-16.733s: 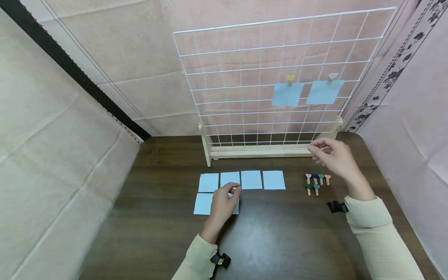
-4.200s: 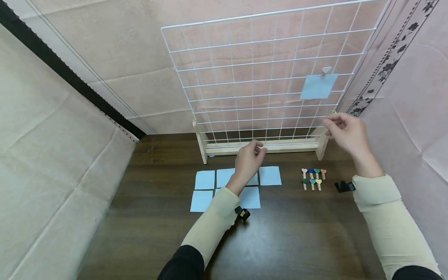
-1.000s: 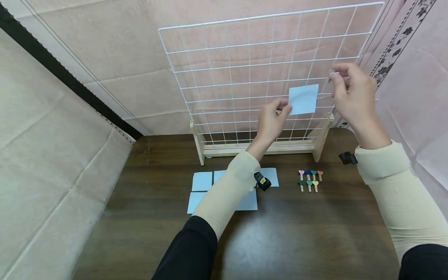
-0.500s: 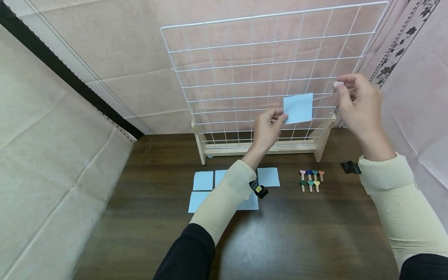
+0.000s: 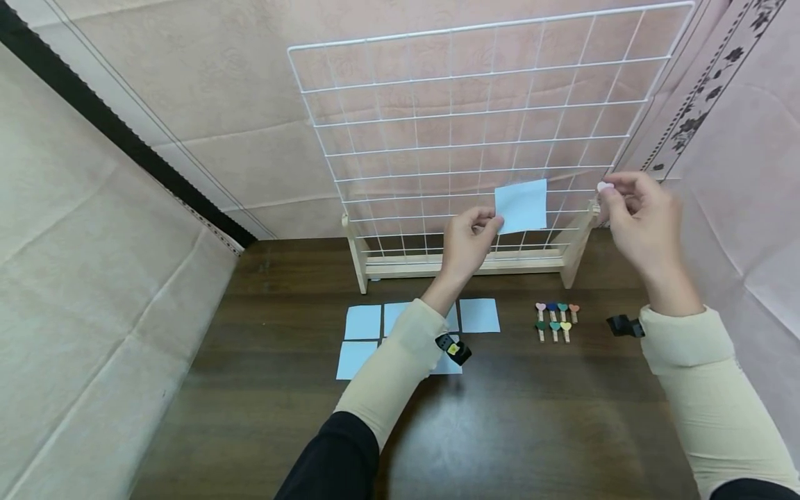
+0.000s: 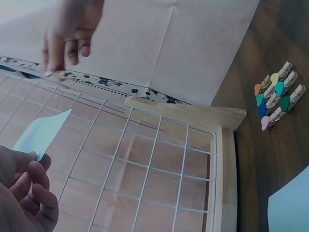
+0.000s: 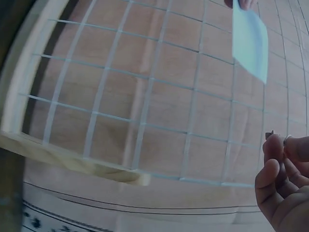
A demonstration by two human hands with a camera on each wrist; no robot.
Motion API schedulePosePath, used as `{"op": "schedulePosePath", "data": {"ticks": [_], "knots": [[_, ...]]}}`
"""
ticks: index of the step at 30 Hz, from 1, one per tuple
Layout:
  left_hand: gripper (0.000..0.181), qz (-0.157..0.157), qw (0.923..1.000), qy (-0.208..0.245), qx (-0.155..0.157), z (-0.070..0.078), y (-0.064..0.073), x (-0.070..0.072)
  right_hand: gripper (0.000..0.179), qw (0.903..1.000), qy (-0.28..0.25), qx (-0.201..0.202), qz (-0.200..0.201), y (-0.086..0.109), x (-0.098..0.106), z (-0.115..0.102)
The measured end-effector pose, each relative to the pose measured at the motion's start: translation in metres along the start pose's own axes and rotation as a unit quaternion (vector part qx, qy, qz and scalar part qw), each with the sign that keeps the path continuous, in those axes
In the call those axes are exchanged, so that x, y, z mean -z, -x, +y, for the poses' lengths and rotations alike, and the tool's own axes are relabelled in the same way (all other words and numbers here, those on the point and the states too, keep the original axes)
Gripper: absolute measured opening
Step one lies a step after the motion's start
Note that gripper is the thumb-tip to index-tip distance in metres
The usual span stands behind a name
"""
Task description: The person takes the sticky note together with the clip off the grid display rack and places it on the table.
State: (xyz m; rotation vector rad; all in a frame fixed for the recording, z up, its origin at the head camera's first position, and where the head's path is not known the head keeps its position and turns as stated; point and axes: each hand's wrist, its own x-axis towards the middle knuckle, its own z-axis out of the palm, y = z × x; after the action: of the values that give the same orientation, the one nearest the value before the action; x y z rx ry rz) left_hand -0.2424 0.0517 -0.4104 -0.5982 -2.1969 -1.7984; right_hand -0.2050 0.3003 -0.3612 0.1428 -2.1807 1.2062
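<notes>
My left hand (image 5: 467, 239) pinches a blue square sticky note (image 5: 522, 206) by its left edge, in front of the white wire grid (image 5: 490, 26). In the left wrist view the note (image 6: 42, 134) stands up from thumb and fingers. To the right, my right hand (image 5: 646, 226) holds a small clothespin with a white heart (image 5: 603, 187) between thumb and fingertips. Only a tip of the clothespin (image 7: 269, 135) shows in the right wrist view. Note and clothespin are apart. No note hangs on the grid.
Several blue notes (image 5: 479, 316) lie in two rows on the brown table (image 5: 500, 430), partly behind my left arm. Several heart clothespins (image 5: 555, 328) lie in two rows to the right. The grid stands in a wooden base (image 5: 525, 264) before a cloth backdrop.
Two clipped notes hung on the grid at first, then only the one under the white heart. That note and clothespin are now in my hands. Both hands have since moved downward, off the grid.
</notes>
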Motion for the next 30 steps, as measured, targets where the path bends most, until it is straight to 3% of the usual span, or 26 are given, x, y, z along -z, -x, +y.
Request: {"op": "schedulePosePath", "data": {"ticks": [10,24,30], "knots": [[0.021,0.006,0.9997,-0.007,0.024,-0.011,0.018,0.011,0.015,0.9971,-0.028,-0.070,-0.004,0.029,0.007,0.036],[0.021,0.000,0.9977,0.010,0.067,-0.027,0.049,0.007,0.011,0.9847,-0.033,-0.146,-0.090,0.074,0.025,0.079],[0.021,0.001,0.9961,0.018,0.086,-0.032,0.061,0.004,0.027,0.9797,-0.002,-0.143,-0.140,0.087,0.019,0.089]]}}
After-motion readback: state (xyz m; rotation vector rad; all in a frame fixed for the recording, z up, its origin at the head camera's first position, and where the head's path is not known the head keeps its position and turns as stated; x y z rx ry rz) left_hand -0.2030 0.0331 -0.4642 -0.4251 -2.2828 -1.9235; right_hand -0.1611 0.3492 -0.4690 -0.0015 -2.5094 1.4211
